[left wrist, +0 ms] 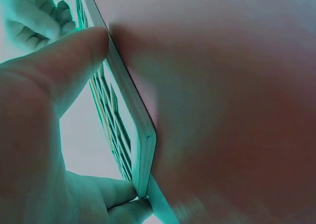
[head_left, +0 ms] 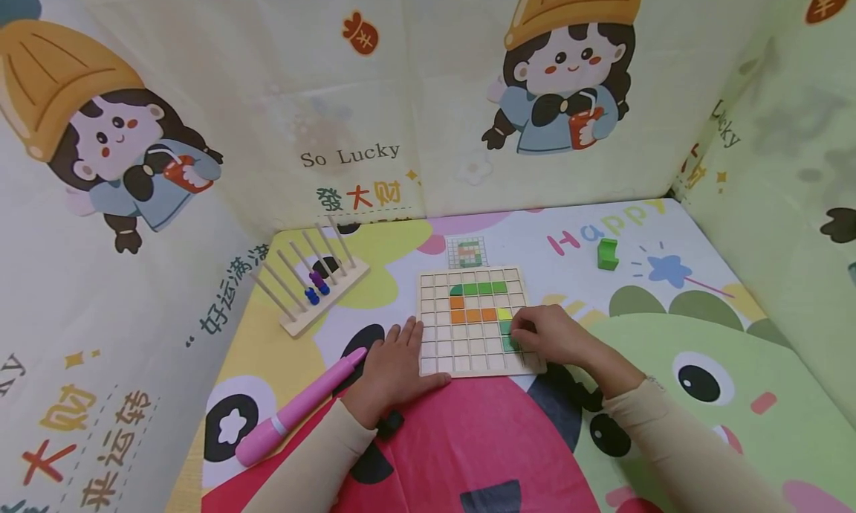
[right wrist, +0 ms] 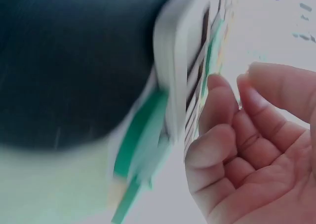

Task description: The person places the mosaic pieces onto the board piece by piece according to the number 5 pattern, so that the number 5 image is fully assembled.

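Note:
A wooden grid board [head_left: 435, 346] lies in front of me, with coloured squares set in it: a green row [head_left: 484, 288], an orange row [head_left: 473, 316], a yellow piece [head_left: 504, 314] and teal ones [head_left: 505, 327] down the right. My left hand [head_left: 394, 364] rests at the board's near left corner, fingers along the left side and thumb against the front edge [left wrist: 131, 95]. Over the right columns is my right hand [head_left: 551, 334], its curled fingertips right at the lower teal piece. In the right wrist view, thumb and forefinger [right wrist: 247, 88] come close together; I cannot tell whether they pinch a piece.
Behind the board lies a small pattern card [head_left: 467, 252]. A wooden peg stand [head_left: 324, 297] with purple and blue beads [head_left: 318, 282] stands at the left. A pink pen-shaped thing [head_left: 301, 409] lies beside my left forearm. Farther right sits a green block [head_left: 607, 254].

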